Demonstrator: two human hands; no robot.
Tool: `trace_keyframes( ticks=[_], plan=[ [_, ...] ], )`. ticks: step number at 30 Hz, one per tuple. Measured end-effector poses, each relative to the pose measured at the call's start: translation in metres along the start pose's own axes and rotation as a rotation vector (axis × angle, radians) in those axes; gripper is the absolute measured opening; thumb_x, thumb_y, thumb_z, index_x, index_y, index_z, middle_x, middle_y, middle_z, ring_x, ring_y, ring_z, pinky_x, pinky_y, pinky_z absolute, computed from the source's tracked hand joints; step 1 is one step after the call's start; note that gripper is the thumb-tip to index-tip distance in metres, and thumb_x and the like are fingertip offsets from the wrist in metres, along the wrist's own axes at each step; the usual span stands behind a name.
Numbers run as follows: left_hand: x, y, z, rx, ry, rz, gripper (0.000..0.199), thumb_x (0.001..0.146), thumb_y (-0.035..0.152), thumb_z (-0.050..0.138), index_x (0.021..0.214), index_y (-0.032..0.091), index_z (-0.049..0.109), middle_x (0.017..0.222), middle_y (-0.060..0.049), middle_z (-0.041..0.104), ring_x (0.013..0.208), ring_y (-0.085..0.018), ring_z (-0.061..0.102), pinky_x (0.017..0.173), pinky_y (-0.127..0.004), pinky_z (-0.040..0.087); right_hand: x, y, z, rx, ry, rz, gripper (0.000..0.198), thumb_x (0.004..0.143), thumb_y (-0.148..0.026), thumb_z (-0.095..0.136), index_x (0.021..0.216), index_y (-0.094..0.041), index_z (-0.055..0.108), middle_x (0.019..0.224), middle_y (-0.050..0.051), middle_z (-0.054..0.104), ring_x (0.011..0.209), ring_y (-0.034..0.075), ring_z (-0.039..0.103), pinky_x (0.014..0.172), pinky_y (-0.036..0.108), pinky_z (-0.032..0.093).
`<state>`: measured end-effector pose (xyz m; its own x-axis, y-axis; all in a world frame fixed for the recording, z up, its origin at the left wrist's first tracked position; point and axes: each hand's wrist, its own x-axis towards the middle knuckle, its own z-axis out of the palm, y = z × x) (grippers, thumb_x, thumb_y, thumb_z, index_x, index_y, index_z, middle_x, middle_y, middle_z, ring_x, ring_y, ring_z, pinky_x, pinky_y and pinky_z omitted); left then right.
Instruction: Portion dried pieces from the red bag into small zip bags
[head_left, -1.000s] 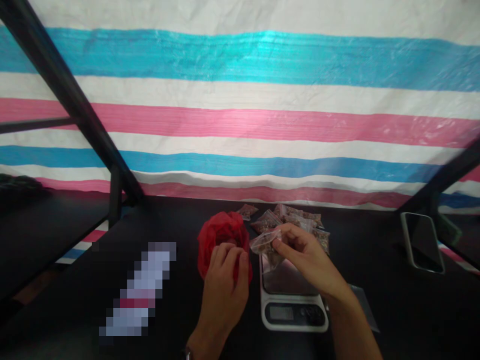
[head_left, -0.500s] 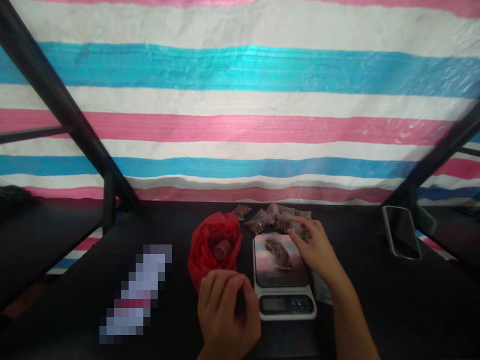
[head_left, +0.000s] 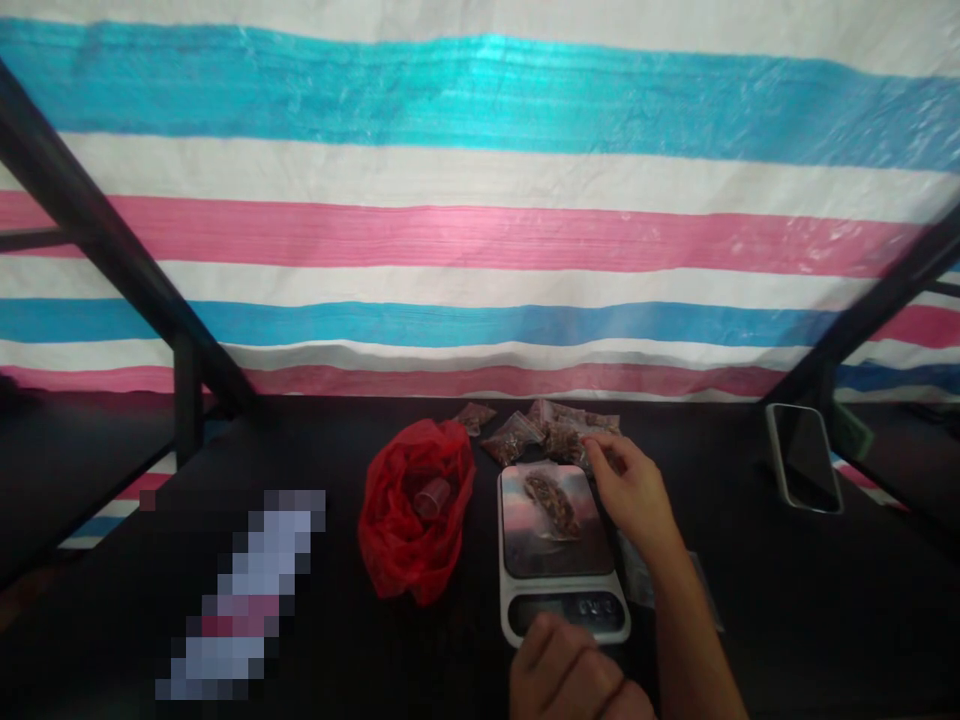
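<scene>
A white digital scale (head_left: pixel 510 580) carries a clear zip bag of brown dried material (head_left: pixel 553 505) on its steel plate. My right hand (head_left: pixel 634 490) reaches along the scale's right side, thumb and forefinger pinched together on a small filled plastic bag at the edge of the pile (head_left: pixel 564 437) behind it. My left hand (head_left: pixel 574 675) is in front of the scale, fingers curled closed, covering part of the display's lower edge. Whatever it may hold is hidden. Left of the scale lies an open red plastic bag (head_left: pixel 397 540) with a clear plastic cup (head_left: pixel 433 496) in it.
Flat clear bags (head_left: pixel 637 575) lie under my right forearm. A phone (head_left: pixel 804 458) leans at the right of the black table (head_left: pixel 742 560). A pixelated pale item (head_left: pixel 255 590) lies on the left. Dark slanted bars flank the striped sheet (head_left: pixel 480 235) behind.
My left hand has moved right and toward me, from beside the red bag to before the scale. My right hand's fingers have drawn together. The view has tilted down slightly.
</scene>
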<state>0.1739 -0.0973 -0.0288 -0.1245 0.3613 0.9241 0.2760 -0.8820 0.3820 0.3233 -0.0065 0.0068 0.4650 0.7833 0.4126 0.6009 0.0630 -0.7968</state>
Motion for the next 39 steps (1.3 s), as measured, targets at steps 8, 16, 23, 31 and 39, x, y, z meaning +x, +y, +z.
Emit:
trace_keyframes(
  ticks=[8, 16, 23, 31, 39],
  plan=[
    [0.047, -0.039, -0.046, 0.107, -0.126, -0.186, 0.022, 0.092, 0.004, 0.053, 0.085, 0.024, 0.058, 0.069, 0.002, 0.059, 0.064, -0.014, 0.060, 0.063, -0.028, 0.050, -0.002, 0.001, 0.004, -0.175, -0.171, -0.049, 0.035, 0.096, -0.040, 0.055, 0.105, -0.023, 0.084, 0.112, 0.012, 0.079, 0.110, 0.032, 0.067, 0.106, 0.051, 0.043],
    [0.047, -0.069, -0.065, 0.192, -0.033, -0.243, 0.020, 0.102, 0.010, 0.050, 0.088, 0.024, 0.056, 0.074, 0.002, 0.057, 0.066, -0.015, 0.058, 0.061, -0.029, 0.048, -0.006, -0.015, 0.008, -0.275, -0.244, 0.044, 0.034, 0.099, -0.044, 0.056, 0.111, -0.030, 0.085, 0.126, 0.008, 0.077, 0.118, 0.036, 0.058, 0.102, 0.055, 0.038],
    [0.047, -0.061, -0.066, 0.155, -0.137, -0.178, 0.021, 0.098, 0.006, 0.051, 0.088, 0.023, 0.058, 0.071, 0.002, 0.058, 0.062, -0.014, 0.059, 0.057, -0.027, 0.048, -0.005, -0.015, 0.013, -0.211, -0.299, 0.022, 0.020, 0.092, -0.039, 0.067, 0.092, -0.031, 0.085, 0.124, 0.007, 0.076, 0.115, 0.035, 0.054, 0.106, 0.057, 0.035],
    [0.041, -0.065, -0.053, 0.154, -0.341, -0.495, 0.035, 0.095, 0.030, 0.069, 0.129, 0.023, 0.061, 0.116, -0.010, 0.071, 0.099, -0.024, 0.070, 0.083, -0.038, 0.062, -0.005, -0.040, -0.021, 0.186, -0.540, -0.087, 0.017, 0.093, -0.042, 0.074, 0.085, -0.029, 0.081, 0.120, 0.008, 0.075, 0.120, 0.031, 0.062, 0.112, 0.048, 0.039],
    [0.029, -0.060, -0.035, -0.120, -0.414, -0.865, 0.026, 0.096, 0.034, 0.066, 0.119, 0.024, 0.075, 0.111, -0.010, 0.073, 0.105, -0.027, 0.073, 0.091, -0.042, 0.063, 0.007, -0.064, -0.021, 0.297, -0.591, -0.104, 0.031, 0.097, -0.055, 0.070, 0.091, -0.027, 0.083, 0.108, 0.009, 0.079, 0.106, 0.029, 0.070, 0.097, 0.041, 0.051]
  ],
)
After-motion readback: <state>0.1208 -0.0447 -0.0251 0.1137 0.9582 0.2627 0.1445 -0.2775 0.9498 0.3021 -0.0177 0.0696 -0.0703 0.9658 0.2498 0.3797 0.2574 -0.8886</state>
